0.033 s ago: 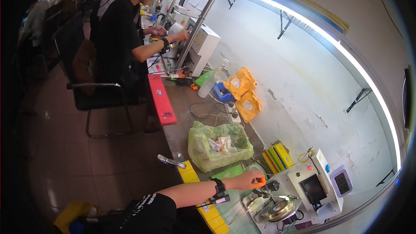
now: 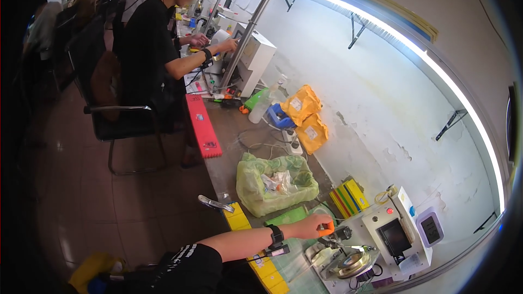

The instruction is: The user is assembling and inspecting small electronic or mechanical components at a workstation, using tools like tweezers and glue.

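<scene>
My left hand [image 2: 311,226] reaches over the bench with fingers curled together, orange covers on the fingertips. It is at the black block [image 2: 342,233] of a small benchtop machine with a round metal disc [image 2: 354,265]. What the fingertips pinch, if anything, is too small to make out. A black band [image 2: 277,234] circles the wrist, and a small cabled module [image 2: 278,250] hangs beside it. Right of the disc stands a white control box [image 2: 388,228] with a dark screen and a red light. My right hand is out of view.
A bin lined with a green bag [image 2: 275,185] stands beyond my hand, with yellow blocks [image 2: 348,198] to its right. Farther along are orange packets [image 2: 301,106], a blue tray [image 2: 280,117] and a red strip [image 2: 204,128]. A co-worker [image 2: 158,49] works at the far bench.
</scene>
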`<state>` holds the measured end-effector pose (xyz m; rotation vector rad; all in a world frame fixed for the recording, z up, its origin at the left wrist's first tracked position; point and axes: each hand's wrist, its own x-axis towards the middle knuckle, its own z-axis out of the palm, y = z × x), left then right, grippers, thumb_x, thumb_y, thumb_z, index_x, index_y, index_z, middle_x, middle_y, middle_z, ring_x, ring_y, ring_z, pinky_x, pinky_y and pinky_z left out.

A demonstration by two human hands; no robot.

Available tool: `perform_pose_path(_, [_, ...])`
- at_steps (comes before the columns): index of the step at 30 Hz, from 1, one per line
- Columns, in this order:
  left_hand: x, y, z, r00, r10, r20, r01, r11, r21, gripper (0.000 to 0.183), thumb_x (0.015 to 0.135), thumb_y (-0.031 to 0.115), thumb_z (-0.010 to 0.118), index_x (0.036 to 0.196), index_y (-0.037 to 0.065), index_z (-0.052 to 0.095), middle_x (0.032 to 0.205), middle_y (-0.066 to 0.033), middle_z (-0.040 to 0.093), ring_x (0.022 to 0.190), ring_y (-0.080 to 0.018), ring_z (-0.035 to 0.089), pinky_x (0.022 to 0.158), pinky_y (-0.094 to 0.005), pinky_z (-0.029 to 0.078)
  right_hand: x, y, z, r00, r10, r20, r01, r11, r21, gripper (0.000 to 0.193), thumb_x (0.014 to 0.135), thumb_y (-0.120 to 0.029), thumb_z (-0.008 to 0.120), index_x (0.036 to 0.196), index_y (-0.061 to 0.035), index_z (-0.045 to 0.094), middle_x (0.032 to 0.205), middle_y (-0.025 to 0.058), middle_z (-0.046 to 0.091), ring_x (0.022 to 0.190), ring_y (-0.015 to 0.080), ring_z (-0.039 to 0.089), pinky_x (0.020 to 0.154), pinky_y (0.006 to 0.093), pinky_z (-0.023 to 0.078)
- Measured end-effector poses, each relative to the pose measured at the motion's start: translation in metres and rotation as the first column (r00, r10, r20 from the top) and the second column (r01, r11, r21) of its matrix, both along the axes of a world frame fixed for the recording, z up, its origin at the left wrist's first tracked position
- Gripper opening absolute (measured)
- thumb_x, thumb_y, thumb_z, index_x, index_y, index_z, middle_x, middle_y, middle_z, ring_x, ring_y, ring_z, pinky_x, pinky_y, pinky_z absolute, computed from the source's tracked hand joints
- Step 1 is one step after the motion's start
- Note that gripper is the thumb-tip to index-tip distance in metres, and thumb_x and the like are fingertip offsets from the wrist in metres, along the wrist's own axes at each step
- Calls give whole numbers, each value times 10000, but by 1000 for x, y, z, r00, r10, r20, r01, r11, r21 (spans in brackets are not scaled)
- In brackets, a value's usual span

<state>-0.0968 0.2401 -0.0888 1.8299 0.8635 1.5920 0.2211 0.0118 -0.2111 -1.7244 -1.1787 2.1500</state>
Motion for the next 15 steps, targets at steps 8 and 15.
perform_pose_path(8, [9,-2,1,999,12,42,-14,1000,28,83,942,57,716,992,40,652,957,-36,634,810,-153,630,647,-286,516,-10,-17,58,924,383,-10,-367,892,262,359,1081,-313,633,1359,-88,668,1103,49,744,983,127,665,873,237,521])
perform_pose_path(15, [15,2,9,1000,-20,-19,22,997,70,120,956,87,739,1024,53,646,1028,-37,633,870,-143,670,634,-288,505,2,-23,171,913,395,-105,-360,898,252,352,1104,-190,580,1443,-100,616,1293,92,683,1229,187,623,1056,315,494])
